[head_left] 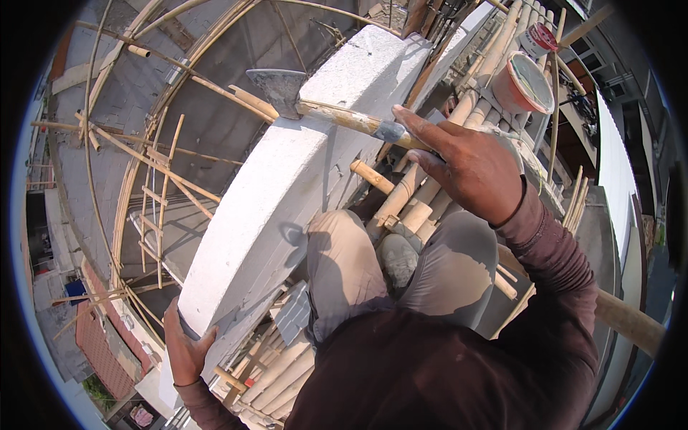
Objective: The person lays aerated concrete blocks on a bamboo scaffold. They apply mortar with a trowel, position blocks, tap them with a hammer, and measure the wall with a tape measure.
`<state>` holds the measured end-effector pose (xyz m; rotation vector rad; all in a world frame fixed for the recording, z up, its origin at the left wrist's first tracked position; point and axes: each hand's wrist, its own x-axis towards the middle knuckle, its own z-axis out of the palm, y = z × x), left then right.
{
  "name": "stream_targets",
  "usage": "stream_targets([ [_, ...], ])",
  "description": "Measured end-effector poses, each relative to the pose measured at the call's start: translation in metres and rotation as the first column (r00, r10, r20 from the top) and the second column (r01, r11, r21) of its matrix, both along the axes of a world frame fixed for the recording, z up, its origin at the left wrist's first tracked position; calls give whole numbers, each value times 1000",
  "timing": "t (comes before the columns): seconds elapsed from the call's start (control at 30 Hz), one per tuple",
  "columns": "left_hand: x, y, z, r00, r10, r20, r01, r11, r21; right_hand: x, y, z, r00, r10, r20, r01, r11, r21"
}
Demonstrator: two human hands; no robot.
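My right hand (473,168) is closed on the wooden handle of a hatchet (344,117), index finger and thumb lying along it. The hatchet's wide grey blade points left and meets the top edge of a white block wall (247,215), beside a raised white block (358,64). A grey band wraps part of the handle. At the wall's lower left end, my left hand (188,347) grips the top, its thumb on the near side. Its other fingers are partly hidden beyond the edge.
Below my bent knees lies a platform of bamboo poles (394,204). A red bucket with grey residue (523,82) stands upper right, with a smaller tub (537,39) behind it. Beyond the wall there is a drop, with bamboo scaffolding (161,193) and a red-tiled roof (104,344) below.
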<state>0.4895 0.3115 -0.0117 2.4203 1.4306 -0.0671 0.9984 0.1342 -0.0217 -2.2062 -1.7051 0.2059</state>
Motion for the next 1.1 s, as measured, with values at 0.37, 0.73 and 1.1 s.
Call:
stream_targets([
  [0.37,138,25,-14,958,-123,261,75,980,185,8,-8,-5,998,-56,9,51,958,281],
  [0.73,169,37,-36,980,-129,155,87,964,251,-9,1,13,995,70,-77,-33,915,403],
  [1.1,174,34,-39,979,-144,147,97,954,284,-18,-9,2,996,80,33,-81,996,27],
])
